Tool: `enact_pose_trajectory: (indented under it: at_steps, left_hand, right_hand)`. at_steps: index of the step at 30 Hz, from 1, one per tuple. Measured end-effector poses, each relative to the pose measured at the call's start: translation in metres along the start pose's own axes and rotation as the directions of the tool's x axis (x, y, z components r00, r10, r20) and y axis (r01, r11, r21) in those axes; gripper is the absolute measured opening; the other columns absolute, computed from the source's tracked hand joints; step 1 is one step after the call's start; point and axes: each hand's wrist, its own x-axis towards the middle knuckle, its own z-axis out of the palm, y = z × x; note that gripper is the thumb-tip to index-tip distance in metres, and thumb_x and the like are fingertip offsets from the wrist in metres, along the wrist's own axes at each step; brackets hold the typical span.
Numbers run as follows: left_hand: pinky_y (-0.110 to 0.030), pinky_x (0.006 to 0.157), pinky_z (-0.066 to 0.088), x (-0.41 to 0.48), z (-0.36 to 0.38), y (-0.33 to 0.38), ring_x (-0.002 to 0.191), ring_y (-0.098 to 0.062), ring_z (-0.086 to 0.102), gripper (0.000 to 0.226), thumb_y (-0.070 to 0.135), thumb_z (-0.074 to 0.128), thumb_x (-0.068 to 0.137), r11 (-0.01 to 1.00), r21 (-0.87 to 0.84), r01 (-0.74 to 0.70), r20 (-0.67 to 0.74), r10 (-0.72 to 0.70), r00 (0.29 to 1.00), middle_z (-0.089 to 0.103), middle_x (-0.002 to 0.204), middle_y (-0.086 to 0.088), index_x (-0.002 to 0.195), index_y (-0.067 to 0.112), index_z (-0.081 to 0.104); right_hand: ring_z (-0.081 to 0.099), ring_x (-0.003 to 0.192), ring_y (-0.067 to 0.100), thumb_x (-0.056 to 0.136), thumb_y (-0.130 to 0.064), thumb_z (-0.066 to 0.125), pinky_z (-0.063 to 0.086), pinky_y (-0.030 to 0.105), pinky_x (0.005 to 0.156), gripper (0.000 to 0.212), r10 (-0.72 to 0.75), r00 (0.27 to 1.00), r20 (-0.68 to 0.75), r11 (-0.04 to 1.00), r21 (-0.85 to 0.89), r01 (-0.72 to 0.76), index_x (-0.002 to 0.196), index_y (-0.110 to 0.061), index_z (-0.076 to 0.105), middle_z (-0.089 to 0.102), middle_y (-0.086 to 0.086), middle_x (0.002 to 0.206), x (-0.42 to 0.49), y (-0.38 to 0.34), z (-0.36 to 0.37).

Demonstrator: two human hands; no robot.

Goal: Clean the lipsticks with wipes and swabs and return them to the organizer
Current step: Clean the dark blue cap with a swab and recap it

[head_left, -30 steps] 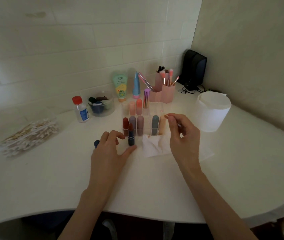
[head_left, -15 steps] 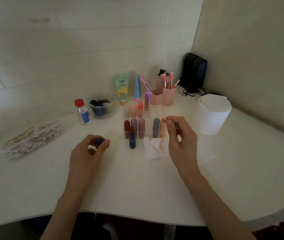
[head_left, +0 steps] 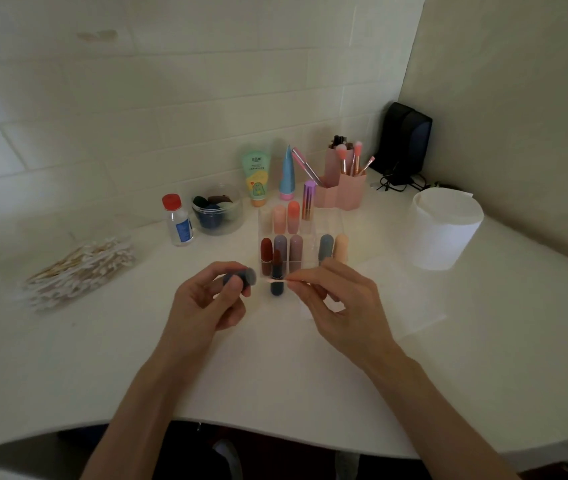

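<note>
Well out to the left of the left hand, a pile of cotton swabs (head_left: 78,271) is lying on the white counter, within reach as a supply. Beyond the left hand, a small clear bottle with a red top (head_left: 177,220) is standing upright, probably the cleaning liquid.

The left hand (head_left: 206,303) is hovering just above the counter, its fingers and thumb curling round a dark blue lipstick cap (head_left: 241,277). The cap's open end is facing right, toward the other hand, seemingly so that its inside can be reached.

Between the two hands, the uncapped lipstick (head_left: 277,268) is standing upright on its dark blue base, its red tip showing. It is likely parked there to free both hands for the cap.

Just behind it and beyond both hands, the clear organizer (head_left: 310,244) is holding two rows of capped lipsticks. One front slot is sitting empty, likely the place waiting for this one.

The right hand (head_left: 338,299) is pinching one cotton swab (head_left: 289,280) between thumb and fingertips. The swab is lying level, crossing in front of the standing lipstick, its tip aiming at the cap and near it. Whether tip and cap are touching is unclear.

A flat white wipe (head_left: 410,317) is lying under and just right of the right hand. Farther right, a roll of wipes (head_left: 443,233) is standing on end.
</note>
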Motion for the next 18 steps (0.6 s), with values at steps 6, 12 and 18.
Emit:
enact_pose_trajectory:
  at_steps: [6,12,18]
  left_hand:
    - [-0.021,0.048,0.03,0.001,0.002,-0.004,0.054,-0.019,0.036,0.018,0.027,0.064,0.092,0.998,0.069,-0.014,0.041,0.011,0.999,0.054,0.078,-0.011,0.101,0.014,0.072]
    - [-0.018,0.048,0.035,0.0,0.003,-0.005,0.052,-0.015,0.04,0.018,0.022,0.061,0.091,0.997,0.082,0.009,0.019,-0.011,1.0,0.058,0.079,-0.011,0.1,0.013,0.074]
    - [-0.02,0.049,0.038,0.0,0.003,-0.004,0.05,-0.016,0.046,0.017,0.015,0.058,0.096,0.983,0.186,0.001,-0.002,0.0,1.0,0.065,0.083,-0.006,0.105,0.007,0.07]
  right_hand:
    - [0.043,0.076,-0.004,0.093,-0.016,0.076,0.041,0.01,0.077,0.011,-0.057,0.998,-0.002,0.998,-0.041,0.057,0.101,-0.009,0.079,0.068,-0.002,0.084,-0.002,0.001,0.005]
    - [0.04,0.078,-0.007,0.095,-0.018,0.072,0.038,0.006,0.079,0.012,-0.055,0.998,-0.001,0.994,-0.098,0.055,0.1,-0.01,0.078,0.069,-0.002,0.083,-0.003,0.0,0.007]
    - [0.059,0.079,0.001,0.096,-0.028,0.067,0.047,0.01,0.083,0.022,-0.045,0.998,0.049,0.992,-0.12,0.05,0.105,-0.011,0.079,0.076,0.0,0.091,-0.006,0.0,0.011]
